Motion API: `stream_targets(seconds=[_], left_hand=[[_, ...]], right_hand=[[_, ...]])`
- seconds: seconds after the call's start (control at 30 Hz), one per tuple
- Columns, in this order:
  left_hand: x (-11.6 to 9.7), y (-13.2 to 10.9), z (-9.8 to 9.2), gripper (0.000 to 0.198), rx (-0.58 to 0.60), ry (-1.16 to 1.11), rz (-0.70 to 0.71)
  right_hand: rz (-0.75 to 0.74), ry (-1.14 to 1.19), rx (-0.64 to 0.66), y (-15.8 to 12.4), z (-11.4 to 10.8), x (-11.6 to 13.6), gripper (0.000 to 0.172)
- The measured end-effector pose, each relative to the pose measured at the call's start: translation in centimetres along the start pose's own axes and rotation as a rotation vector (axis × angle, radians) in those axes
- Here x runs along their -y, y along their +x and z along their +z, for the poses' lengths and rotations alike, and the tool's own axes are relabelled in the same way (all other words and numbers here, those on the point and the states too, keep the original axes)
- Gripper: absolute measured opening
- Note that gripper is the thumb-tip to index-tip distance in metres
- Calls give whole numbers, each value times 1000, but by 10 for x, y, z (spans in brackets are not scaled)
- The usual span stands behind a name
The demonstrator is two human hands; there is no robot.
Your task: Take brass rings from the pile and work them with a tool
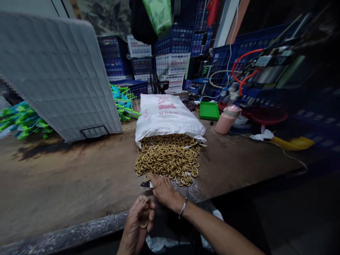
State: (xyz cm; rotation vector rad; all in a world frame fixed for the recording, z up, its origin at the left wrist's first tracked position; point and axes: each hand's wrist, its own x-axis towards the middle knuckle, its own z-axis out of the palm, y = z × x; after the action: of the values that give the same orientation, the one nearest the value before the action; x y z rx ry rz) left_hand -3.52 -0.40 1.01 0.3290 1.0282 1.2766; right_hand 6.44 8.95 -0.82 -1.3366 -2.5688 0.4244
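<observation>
A heap of gold-coloured rings [170, 159] spills from the mouth of a white sack [167, 115] lying on the table. My left hand [139, 219] is curled around several rings close to the table's front edge, one hanging at the lower fingers. My right hand [163, 189], with a metal bangle [183, 208] at the wrist, reaches to the near edge of the heap. Its fingers stretch out and touch the rings there; their tips are partly hidden. A small dark flat piece [145, 184] lies beside the right fingers.
A padded grey-white panel [63, 74] stands at left, with green and blue plastic pieces [23, 120] behind it. To the right are a pink bottle [227, 119], a green tray [209, 111] and a machine with red hoses [265, 71]. Stacked crates [172, 63] fill the back.
</observation>
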Motion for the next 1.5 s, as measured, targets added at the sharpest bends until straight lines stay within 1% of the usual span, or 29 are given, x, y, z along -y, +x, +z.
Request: stream_targets(seconds=[0.13, 0.23, 0.4, 0.5, 0.6, 0.7, 0.77, 0.9, 1.03, 1.1, 1.17, 1.3, 1.43, 1.5], left_hand=[[-8, 0, -7, 30, -12, -136, -56], [-10, 4, -12, 24, -53, -229, -79], [-10, 19, -18, 17, -111, -297, -69], [-11, 27, -16, 19, -108, -235, -6], [-11, 33, -7, 24, -85, -63, 104], [-8, 39, 2, 28, -89, 100, 210], [-3, 42, 6, 35, -95, 185, 241], [5, 46, 11, 31, -55, 355, 238], [4, 40, 23, 28, -57, 436, 270], [3, 35, 30, 28, -55, 477, 290], [4, 32, 35, 29, -38, 497, 287], [6, 29, 41, 29, -8, 498, 171], [6, 28, 45, 30, 43, 421, 128], [5, 28, 47, 31, 52, 374, 111]], right_hand=[[35, -46, 21, 7, -1, 4, 36], [36, -31, 19, 9, 0, 3, 33], [38, 110, -53, 12, 3, -9, 29], [68, 257, -89, 13, -2, -16, 27], [58, 428, -111, 9, -12, -19, 17], [12, 537, -91, -1, -24, -20, 11], [-14, 584, -62, -8, -30, -20, 11], [0, 699, -48, -20, -37, -19, 16], [103, 910, 7, -26, -39, -22, 28], [158, 966, 14, -28, -39, -24, 31], [189, 980, -10, -29, -38, -27, 28], [154, 961, -68, -31, -38, -30, 25], [118, 878, -144, -31, -41, -31, 27], [105, 855, -149, -31, -43, -31, 26]])
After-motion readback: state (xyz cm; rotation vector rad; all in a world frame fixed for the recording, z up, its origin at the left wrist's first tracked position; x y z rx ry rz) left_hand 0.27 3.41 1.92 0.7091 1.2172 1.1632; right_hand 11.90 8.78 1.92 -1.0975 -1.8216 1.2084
